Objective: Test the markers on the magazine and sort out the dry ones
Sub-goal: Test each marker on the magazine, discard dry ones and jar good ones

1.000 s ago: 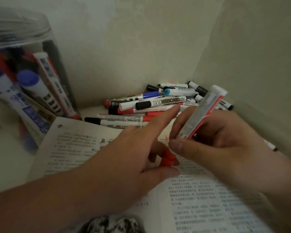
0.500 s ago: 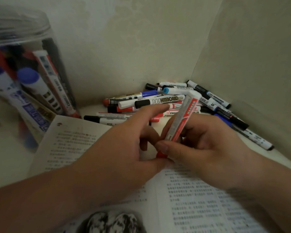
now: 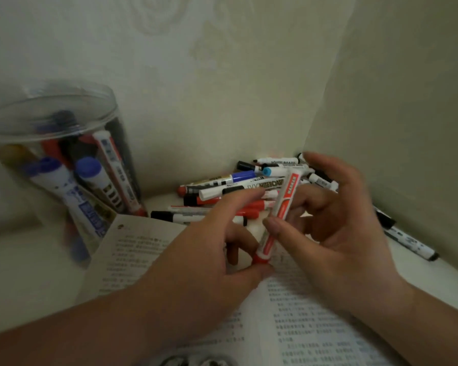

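Observation:
A red-and-white marker (image 3: 282,207) stands tilted above the open magazine (image 3: 315,313). Its red cap (image 3: 261,258) sits on the lower end. My left hand (image 3: 212,254) pinches that cap between thumb and a finger, with the index finger stretched out toward the pile. My right hand (image 3: 339,233) holds the barrel, thumb pressed on its front, with the other fingers loosely spread behind it. A pile of loose markers (image 3: 222,188) lies in the corner behind both hands.
A clear plastic jar (image 3: 64,122) with several markers inside stands at the left, touching the magazine's far corner. Two walls meet right behind the pile. A black-capped marker (image 3: 410,244) lies alone at the right, near the wall.
The red cap, held apart in my left hand a second ago, now sits on the marker's tip. My right hand's fingers have spread wider, and the view has tilted upward.

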`<state>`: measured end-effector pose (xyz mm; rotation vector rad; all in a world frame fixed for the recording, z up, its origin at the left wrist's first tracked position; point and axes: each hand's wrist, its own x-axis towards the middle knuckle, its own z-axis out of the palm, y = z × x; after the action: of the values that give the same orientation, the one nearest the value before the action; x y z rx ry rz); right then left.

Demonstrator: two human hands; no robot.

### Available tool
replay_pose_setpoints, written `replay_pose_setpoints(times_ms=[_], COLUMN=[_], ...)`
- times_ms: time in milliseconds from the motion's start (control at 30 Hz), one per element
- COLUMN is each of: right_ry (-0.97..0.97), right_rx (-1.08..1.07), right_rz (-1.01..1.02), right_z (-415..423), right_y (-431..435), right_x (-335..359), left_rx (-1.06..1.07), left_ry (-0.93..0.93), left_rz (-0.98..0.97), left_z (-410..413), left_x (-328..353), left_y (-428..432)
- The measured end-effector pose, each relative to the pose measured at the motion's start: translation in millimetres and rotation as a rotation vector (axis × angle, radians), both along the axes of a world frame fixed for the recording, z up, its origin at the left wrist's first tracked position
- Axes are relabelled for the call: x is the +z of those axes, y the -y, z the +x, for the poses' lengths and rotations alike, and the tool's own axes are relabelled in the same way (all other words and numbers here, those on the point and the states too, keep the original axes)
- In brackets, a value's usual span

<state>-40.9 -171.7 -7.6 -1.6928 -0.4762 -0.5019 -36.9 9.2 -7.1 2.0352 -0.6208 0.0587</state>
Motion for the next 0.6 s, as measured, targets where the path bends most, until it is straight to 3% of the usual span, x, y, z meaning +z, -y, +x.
replay_pose_setpoints(times_ms=[167,267,367,400,467,533,600], right_ry=[0.099,0.134,-0.106,-0.137,-0.027,0.188,0.341], right_rx=[-0.091,-0.119,-0.1,-0.254,-0.257,-0.197,-0.143], right_rz=[-0.01,0.105,0.022,-0.009,-0.032,-0.062,0.03], right_z=[-6,-10,12,31,56,40,33], right_y=[-4,-18,4,21,23,-39,-91], right_x=[9,30,46,52,74,130,172], left_rx=[-0.012,0.045,0.245,0.288,0.314,0.276,0.202], left_ry=[-0.019,-0.107,-0.231,-0.265,-0.338,-0.374,-0.372], left_rz=[-0.028,-0.338,-0.538,-0.528,-0.504,-0.461,-0.386], left_z=[0,2,13,16,17,15,12], left_x=[1,8,11,12,13,13,14], left_y=[-1,-9,-20,-22,-23,-23,-24])
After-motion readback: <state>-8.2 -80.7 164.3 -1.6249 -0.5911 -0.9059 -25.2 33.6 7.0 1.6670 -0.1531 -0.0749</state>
